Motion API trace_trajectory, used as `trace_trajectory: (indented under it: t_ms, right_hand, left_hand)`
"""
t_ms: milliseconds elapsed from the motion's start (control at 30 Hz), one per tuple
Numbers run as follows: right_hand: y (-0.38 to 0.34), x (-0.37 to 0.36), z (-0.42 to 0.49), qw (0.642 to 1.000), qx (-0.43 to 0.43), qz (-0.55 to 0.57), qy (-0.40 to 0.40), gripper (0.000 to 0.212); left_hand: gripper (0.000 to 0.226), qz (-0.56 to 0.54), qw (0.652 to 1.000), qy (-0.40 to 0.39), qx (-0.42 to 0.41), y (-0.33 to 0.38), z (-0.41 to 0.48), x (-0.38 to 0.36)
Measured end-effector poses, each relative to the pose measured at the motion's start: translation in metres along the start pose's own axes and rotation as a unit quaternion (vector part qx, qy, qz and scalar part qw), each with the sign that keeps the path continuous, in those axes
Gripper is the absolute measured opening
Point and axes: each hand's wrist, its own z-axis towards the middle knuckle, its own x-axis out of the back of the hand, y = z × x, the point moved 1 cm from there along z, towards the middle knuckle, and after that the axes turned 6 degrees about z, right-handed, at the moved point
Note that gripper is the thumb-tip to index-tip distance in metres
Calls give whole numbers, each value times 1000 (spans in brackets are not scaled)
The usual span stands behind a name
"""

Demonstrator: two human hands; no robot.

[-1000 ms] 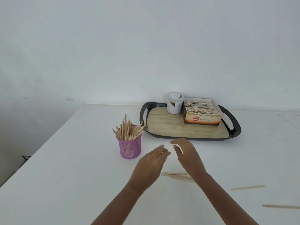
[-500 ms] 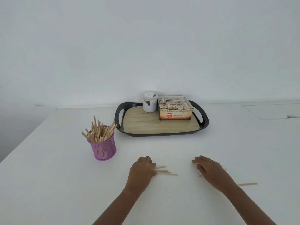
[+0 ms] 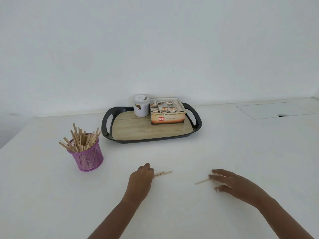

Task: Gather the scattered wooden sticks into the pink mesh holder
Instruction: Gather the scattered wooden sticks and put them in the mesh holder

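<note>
**Two hands at work on a white table point(image 3: 51, 195).**

- **Lower centre:** the left hand point(image 3: 140, 178), fingers curled, grips a small bundle of wooden sticks point(image 3: 164, 173). At least two ends project to the right of the knuckles; the fist hides the exact count.
- **Lower right:** the right hand point(image 3: 231, 182) is palm down with fingers spread. One fingertip touches the right end of a single wooden stick point(image 3: 201, 181). That stick lies flat on the table and points left toward the bundle, well apart from it.
- **Left of centre:** one pink mesh holder point(image 3: 89, 158) stands upright, packed with many standing sticks point(image 3: 81, 140) that fan out over its rim. It stands up and to the left of the left hand, near it but not touching.
- **Centre, behind:** one black-rimmed tray point(image 3: 119, 109) with a wood-look floor bears one white jar point(image 3: 141, 106) and one open box of ginger tea point(image 3: 168, 118), side by side at its far edge.
- **Upper right:** one rectangular hatch point(image 3: 274, 110) is set in the table top.
</note>
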Motion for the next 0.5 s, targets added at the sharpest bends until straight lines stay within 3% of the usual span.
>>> trace_trajectory:
  t_ms: [233, 500]
  right_hand:
    - [4, 4, -2, 997, 47, -21, 64, 21]
    - [-5, 5, 8, 991, 52, -99, 71, 23]
  left_hand:
    - [21, 26, 1000, -14, 7, 5, 2, 1]
    - [22, 63, 997, -51, 13, 12, 2, 7]
